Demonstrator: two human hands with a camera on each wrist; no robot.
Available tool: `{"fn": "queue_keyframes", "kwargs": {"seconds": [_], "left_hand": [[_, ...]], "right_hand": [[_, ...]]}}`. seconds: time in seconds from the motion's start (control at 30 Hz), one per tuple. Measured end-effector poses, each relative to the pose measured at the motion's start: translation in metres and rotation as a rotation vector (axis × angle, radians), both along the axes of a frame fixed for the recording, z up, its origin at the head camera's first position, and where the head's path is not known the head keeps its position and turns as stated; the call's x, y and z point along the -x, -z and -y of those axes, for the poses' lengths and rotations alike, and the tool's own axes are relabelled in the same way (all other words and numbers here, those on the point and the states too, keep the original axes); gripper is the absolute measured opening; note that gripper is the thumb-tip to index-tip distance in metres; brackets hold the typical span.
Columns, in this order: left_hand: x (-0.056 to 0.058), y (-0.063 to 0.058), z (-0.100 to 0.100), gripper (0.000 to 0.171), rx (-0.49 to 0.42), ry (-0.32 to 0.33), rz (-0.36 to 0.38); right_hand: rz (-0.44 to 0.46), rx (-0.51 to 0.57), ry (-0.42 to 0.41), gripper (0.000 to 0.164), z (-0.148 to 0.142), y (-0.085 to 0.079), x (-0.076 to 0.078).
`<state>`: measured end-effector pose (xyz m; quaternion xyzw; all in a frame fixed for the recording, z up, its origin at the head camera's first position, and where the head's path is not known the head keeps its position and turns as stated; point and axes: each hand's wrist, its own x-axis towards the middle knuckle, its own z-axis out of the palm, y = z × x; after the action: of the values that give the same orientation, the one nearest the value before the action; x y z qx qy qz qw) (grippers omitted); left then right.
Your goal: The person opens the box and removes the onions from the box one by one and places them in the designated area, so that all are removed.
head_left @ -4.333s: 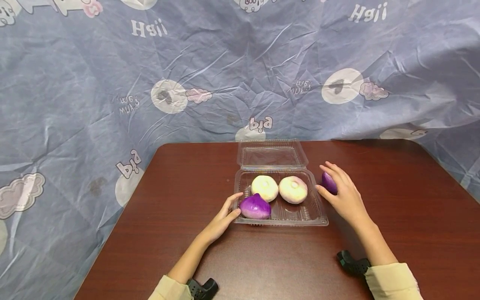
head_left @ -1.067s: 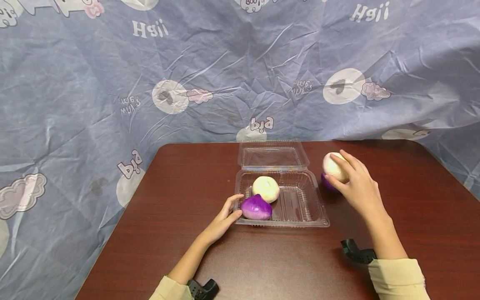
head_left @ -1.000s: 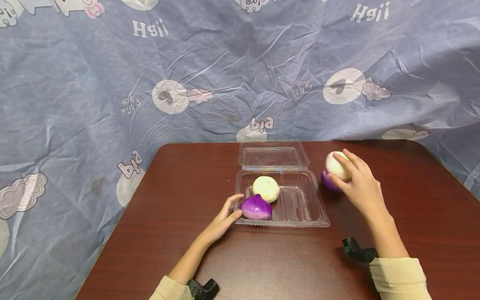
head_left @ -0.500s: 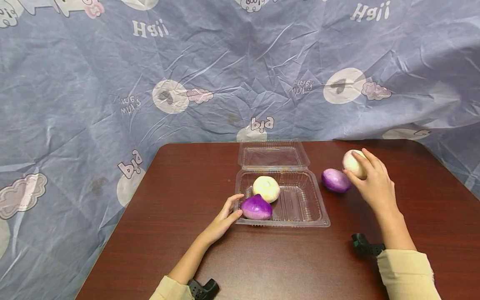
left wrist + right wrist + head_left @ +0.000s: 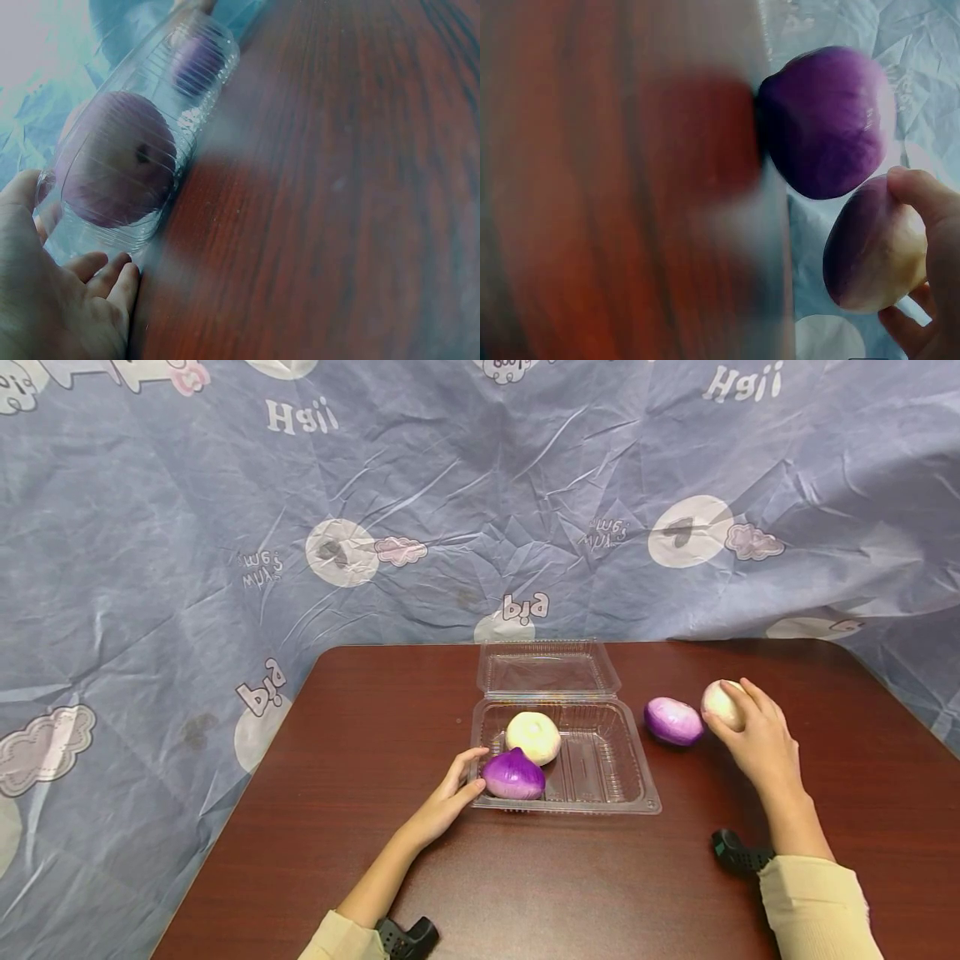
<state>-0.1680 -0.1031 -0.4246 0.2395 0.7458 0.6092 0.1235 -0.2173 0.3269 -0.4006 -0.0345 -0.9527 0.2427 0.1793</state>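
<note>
Two hands at a clear plastic container (image 5: 588, 768) on a dark red table (image 5: 375, 710). The lid (image 5: 550, 672) lies folded back to the far side, an arrangement that presumably leaves the base free from above. Near the left wall of the base sits a purple onion (image 5: 513, 777), point upward; just beyond it, to the far right, is a pale onion (image 5: 534, 735), flat end up. The left hand (image 5: 446, 797) touches the left wall at its near end, probably to steady so light a box; whether the fingers pinch the rim or merely rest against it cannot be told. The right hand (image 5: 761, 739) grasps a white-and-purple onion (image 5: 723, 706) between thumb and fingers, to the right of the container, a hold that seems suited to a smooth, round body. Just left of it a second purple onion (image 5: 672, 720) lies on its side on the table.

The head view shows the full layout but not height. The right wrist view shows a gap between the held onion and the tabletop, hence apparently raised, and more of its purple flank. The left wrist view, through the clear wall, reveals a dark spot on the boxed purple onion, hidden from above.
</note>
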Motion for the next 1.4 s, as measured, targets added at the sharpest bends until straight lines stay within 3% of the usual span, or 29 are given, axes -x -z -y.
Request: {"fn": "queue_keyframes", "kwargs": {"seconds": [0.37,0.63,0.8,1.1,1.4], "left_hand": [[-0.001,0.0,0.0,0.049,0.013,-0.012,0.016],[-0.001,-0.001,-0.001,0.049,0.004,-0.01,0.008],[-0.001,-0.001,-0.001,0.048,0.001,-0.012,-0.003],[-0.001,-0.001,0.0,0.048,0.012,-0.01,0.006],[-0.001,-0.001,0.0,0.047,0.017,-0.018,-0.003]], "right_hand": [[0.059,0.017,-0.007,0.054,-0.012,0.017,0.002],[0.047,-0.04,-0.087,0.052,-0.015,0.021,0.002],[0.049,-0.097,-0.137,0.054,-0.015,0.021,0.003],[0.015,-0.124,-0.153,0.057,-0.014,0.018,0.001],[-0.016,-0.125,-0.158,0.057,-0.003,0.004,-0.005]]}}
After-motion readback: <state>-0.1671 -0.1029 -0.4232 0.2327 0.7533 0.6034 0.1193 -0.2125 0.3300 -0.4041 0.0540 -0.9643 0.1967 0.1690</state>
